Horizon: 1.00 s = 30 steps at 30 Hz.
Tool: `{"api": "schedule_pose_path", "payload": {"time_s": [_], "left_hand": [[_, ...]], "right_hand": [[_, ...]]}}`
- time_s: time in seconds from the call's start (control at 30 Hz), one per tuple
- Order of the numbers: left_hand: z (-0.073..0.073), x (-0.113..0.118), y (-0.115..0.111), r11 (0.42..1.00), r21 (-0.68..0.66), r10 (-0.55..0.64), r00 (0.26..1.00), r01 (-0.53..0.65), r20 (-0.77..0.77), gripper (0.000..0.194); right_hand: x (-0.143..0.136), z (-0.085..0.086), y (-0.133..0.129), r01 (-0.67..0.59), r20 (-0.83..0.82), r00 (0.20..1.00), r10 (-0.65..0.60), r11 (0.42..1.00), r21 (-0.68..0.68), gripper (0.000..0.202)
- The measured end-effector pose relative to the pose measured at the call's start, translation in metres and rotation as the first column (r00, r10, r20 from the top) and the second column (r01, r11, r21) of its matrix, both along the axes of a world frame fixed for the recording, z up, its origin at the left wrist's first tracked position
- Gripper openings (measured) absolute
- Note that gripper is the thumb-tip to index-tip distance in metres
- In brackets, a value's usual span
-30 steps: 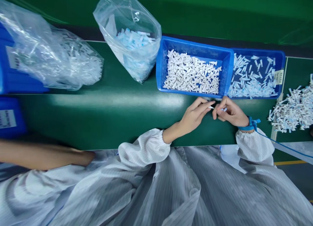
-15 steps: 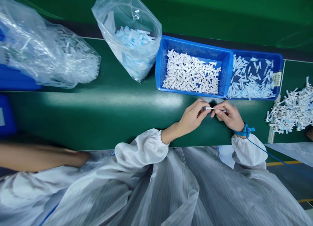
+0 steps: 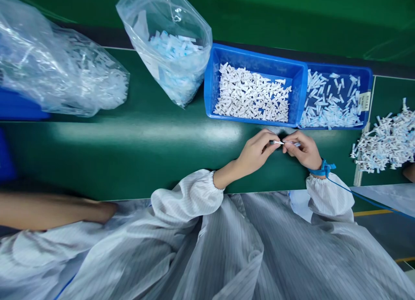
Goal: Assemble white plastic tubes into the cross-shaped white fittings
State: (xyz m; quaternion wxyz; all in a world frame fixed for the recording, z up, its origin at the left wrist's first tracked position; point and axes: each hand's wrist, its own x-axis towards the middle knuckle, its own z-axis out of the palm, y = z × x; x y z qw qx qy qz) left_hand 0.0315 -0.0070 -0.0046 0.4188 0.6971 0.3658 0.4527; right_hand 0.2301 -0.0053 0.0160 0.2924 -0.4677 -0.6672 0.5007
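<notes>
My left hand (image 3: 257, 152) pinches a small white plastic piece (image 3: 277, 142) at its fingertips. My right hand (image 3: 302, 149) pinches a pale blue tube piece (image 3: 294, 143) and presses it end to end against the white one. Both hands meet over the green table, just in front of a blue bin (image 3: 214, 79) of white pieces. Beside it stands a second blue bin (image 3: 368, 75) of pale blue tubes. A blue strap (image 3: 320, 169) circles my right wrist.
A heap of joined white and blue pieces (image 3: 384, 142) lies at the right. An upright clear bag of blue parts (image 3: 168, 45) and a clear bag of white parts (image 3: 61, 71) sit to the left. Another person's forearm (image 3: 52, 209) rests at the lower left.
The two hands have closed the small gap between them, bringing the white piece and the blue tube together. The view has shifted slightly.
</notes>
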Motion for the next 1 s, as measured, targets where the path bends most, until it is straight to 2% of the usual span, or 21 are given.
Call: {"api": "schedule_pose_path", "payload": {"time_s": [0.17,0.67,0.8,1.0], "left_hand": [[-0.0009,0.0004,-0.0010,1.000,0.013,0.023,1.000,-0.023,-0.021,0.009],[-0.0014,0.0020,-0.0023,0.995,0.079,0.073,0.995,-0.068,-0.063,0.003],[-0.0029,0.0047,-0.0041,0.986,0.125,0.116,0.992,-0.107,-0.060,0.002],[-0.0034,0.0082,-0.0063,0.966,0.191,0.193,0.977,-0.174,-0.087,0.004]], "right_hand": [[0.0006,0.0018,0.0019,-0.026,0.029,0.999,0.025,0.998,0.061,0.013],[0.0001,0.0001,0.0038,-0.028,0.033,0.999,0.025,0.994,0.106,0.014],[-0.0023,0.0000,0.0043,-0.022,0.064,0.998,0.014,0.993,0.115,0.017],[-0.0073,0.0012,0.0036,-0.011,0.134,0.991,-0.017,0.979,0.203,0.018]]}}
